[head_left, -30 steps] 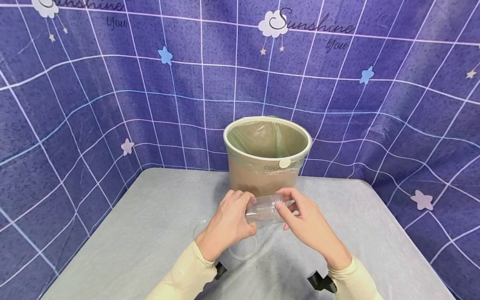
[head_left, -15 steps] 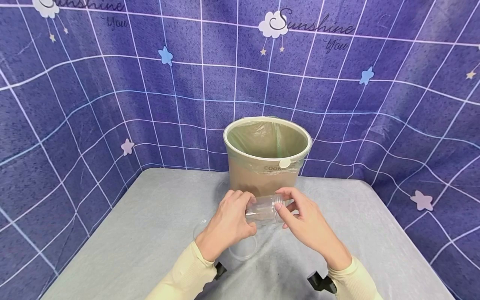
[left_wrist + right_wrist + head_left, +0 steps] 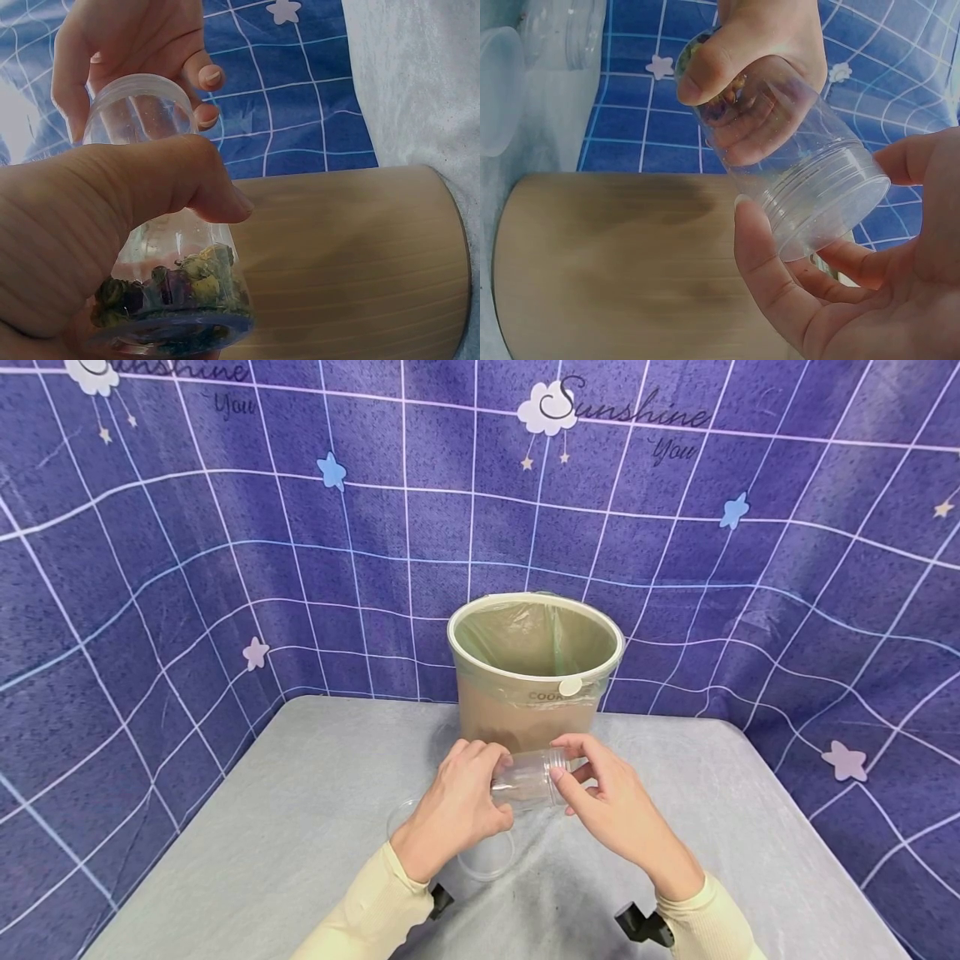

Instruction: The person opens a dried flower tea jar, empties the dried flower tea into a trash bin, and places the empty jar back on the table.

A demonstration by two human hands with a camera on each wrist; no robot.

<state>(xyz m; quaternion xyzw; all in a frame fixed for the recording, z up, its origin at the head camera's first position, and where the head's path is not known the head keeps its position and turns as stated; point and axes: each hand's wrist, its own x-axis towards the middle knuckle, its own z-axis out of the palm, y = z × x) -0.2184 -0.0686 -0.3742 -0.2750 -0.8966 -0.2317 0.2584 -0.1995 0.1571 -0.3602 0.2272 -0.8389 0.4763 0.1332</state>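
A clear plastic jar (image 3: 525,781) lies tipped sideways between both hands, above the table. My left hand (image 3: 461,797) grips its base end, thumb and fingers around the wall. Dried flowers (image 3: 176,289) in yellow, green and purple gather at that end, seen in the left wrist view. At the other end, my right hand (image 3: 611,789) holds the ridged rim (image 3: 832,195) between thumb and fingers. Whether a clear lid covers this rim is hard to tell. Partly behind my left forearm, a round transparent piece (image 3: 487,878) lies on the table.
Just beyond the hands stands a beige bin (image 3: 525,722) with a green bag liner. The grey-covered table (image 3: 330,777) meets a blue gridded curtain (image 3: 390,527) at back and sides. In the right wrist view, another clear container (image 3: 562,37) appears at upper left.
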